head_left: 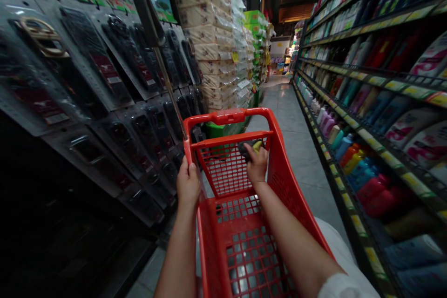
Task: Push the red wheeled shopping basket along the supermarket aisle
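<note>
A red plastic shopping cart [279,172] stands in front of me in a shop aisle. My left hand [187,184] is closed round the cart's left rim. Over the cart's far grid wall, my right hand [257,164] reaches into the front and is closed on a small dark and yellow object [252,146], partly hidden by my fingers. The cart's perforated floor [244,251] shows beneath my right forearm.
Packaged dark items hang on a pegboard wall [104,84] on the left, with stacked tissue packs [213,32] beyond. Shelves of bottles [349,149] run along the right. A grey tiled floor [296,139] leads down the aisle.
</note>
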Demonstrator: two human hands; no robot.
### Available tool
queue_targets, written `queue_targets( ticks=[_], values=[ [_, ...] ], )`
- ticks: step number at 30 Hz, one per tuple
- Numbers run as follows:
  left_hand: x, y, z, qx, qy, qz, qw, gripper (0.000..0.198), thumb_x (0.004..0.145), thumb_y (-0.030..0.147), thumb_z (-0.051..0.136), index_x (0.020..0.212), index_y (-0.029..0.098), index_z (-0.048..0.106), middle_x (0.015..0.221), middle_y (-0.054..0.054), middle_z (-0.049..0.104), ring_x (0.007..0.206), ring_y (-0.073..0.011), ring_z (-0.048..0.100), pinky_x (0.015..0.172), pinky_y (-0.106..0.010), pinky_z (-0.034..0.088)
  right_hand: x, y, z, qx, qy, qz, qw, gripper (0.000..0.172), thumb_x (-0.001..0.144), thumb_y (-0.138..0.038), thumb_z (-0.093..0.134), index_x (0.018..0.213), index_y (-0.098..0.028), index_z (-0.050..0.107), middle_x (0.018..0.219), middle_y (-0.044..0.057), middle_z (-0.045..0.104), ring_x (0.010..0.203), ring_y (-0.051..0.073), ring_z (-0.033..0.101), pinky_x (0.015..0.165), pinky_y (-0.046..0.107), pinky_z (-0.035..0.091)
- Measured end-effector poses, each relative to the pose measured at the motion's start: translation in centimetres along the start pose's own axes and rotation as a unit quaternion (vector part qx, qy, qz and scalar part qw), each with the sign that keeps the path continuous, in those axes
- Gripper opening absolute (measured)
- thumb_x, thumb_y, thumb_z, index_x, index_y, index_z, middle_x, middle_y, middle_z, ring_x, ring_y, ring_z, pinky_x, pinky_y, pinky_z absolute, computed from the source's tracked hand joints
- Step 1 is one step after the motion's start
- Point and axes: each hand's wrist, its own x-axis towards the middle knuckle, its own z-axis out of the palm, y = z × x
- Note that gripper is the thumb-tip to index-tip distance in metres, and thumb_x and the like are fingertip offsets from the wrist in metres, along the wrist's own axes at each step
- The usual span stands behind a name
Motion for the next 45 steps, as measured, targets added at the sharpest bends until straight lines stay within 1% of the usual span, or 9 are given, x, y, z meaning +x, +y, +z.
queue_targets(
  ticks=[3,6,11,16,21,27,31,40,45],
  values=[
    [-0.1,0.3,0.3,0.006,0.009,-0.007,1.0,0.045,0.091,0.028,0.042,0.134,0.015,0.051,0.138,-0.011,0.053,0.131,-0.0223,0.044,0.112,-0.038,0.03,-0.8,1.0,-0.4,0.02,0.06,0.189,0.98,0.071,0.076,-0.003,0.036,0.146,-0.016,0.032,0.135,0.019,0.039,0.125,0.028,0.038,0.103,0.04,0.031],
    [-0.2,0.8,0.6,-0.005,0.023,-0.024,0.999,0.045,0.091,0.025,0.042,0.134,0.016,0.051,0.14,-0.009,0.051,0.133,-0.021,0.042,0.114,-0.037,0.028,-1.4,-1.0,0.5,0.069,0.05,0.24,0.967,0.069,0.079,-0.011,0.04,0.146,-0.011,0.025,0.136,0.022,0.039,0.125,0.028,0.04,0.101,0.037,0.034],
    [-0.7,1.5,0.4,-0.146,0.031,-0.127,0.981,0.047,0.093,0.026,0.039,0.138,0.017,0.046,0.144,-0.008,0.047,0.132,-0.0192,0.044,0.111,-0.034,0.033,-1.8,-6.1,1.8,0.228,-0.024,0.19,0.955,0.068,0.073,-0.017,0.053,0.138,-0.014,0.035,0.126,0.016,0.049,0.115,0.024,0.049,0.098,0.034,0.04],
    [-0.9,2.0,0.1,-0.364,0.067,-0.259,0.892,0.047,0.096,0.034,0.031,0.139,0.019,0.045,0.139,-0.008,0.052,0.126,-0.0175,0.051,0.106,-0.031,0.04,-1.4,-11.5,0.4,0.397,-0.142,0.036,0.906,0.065,0.069,-0.018,0.06,0.132,-0.023,0.046,0.12,0.006,0.054,0.106,0.019,0.054,0.094,0.032,0.044],
    [-0.8,2.6,0.2,-0.477,0.104,-0.321,0.812,0.051,0.098,0.039,0.024,0.127,0.014,0.058,0.113,-0.01,0.069,0.117,-0.0189,0.058,0.104,-0.031,0.042,-0.2,-15.3,-0.7,0.342,-0.184,-0.04,0.921,0.041,0.073,-0.03,0.067,0.114,-0.028,0.064,0.107,0.003,0.053,0.098,0.019,0.053,0.091,0.036,0.044],
    [-1.2,2.1,-0.6,-0.521,0.068,-0.288,0.801,0.068,0.095,0.053,0.013,0.129,0.013,0.056,0.106,-0.013,0.071,0.112,-0.0229,0.061,0.1,-0.037,0.045,-2.8,-14.5,-3.8,0.271,-0.271,-0.073,0.921,0.03,0.065,-0.023,0.071,0.095,-0.024,0.069,0.088,0.0,0.057,0.083,0.017,0.055,0.078,0.03,0.045],
    [-1.7,1.4,-0.7,-0.552,0.016,-0.256,0.793,0.079,0.089,0.066,0.013,0.132,0.014,0.054,0.118,-0.015,0.066,0.117,-0.0269,0.057,0.101,-0.042,0.043,-4.8,-13.5,-4.9,0.278,-0.274,-0.092,0.916,0.027,0.063,-0.02,0.07,0.09,-0.022,0.067,0.083,-0.001,0.059,0.079,0.016,0.056,0.073,0.027,0.044],
    [-1.7,0.6,0.6,-0.588,-0.021,-0.223,0.777,0.077,0.089,0.065,0.017,0.132,0.014,0.054,0.133,-0.016,0.056,0.128,-0.0258,0.047,0.106,-0.043,0.037,3.0,-14.3,0.0,0.276,-0.192,-0.09,0.938,0.035,0.074,-0.025,0.066,0.109,-0.022,0.065,0.105,0.004,0.062,0.097,0.02,0.056,0.088,0.034,0.044],
    [-1.4,-0.5,0.2,-0.573,-0.004,-0.222,0.789,0.079,0.088,0.065,0.014,0.128,0.013,0.057,0.133,-0.015,0.056,0.128,-0.0277,0.047,0.105,-0.042,0.038,-2.3,-12.9,-2.8,0.29,-0.251,-0.116,0.916,0.028,0.069,-0.023,0.069,0.097,-0.021,0.067,0.091,0.002,0.062,0.088,0.019,0.057,0.081,0.031,0.045]
  ],
)
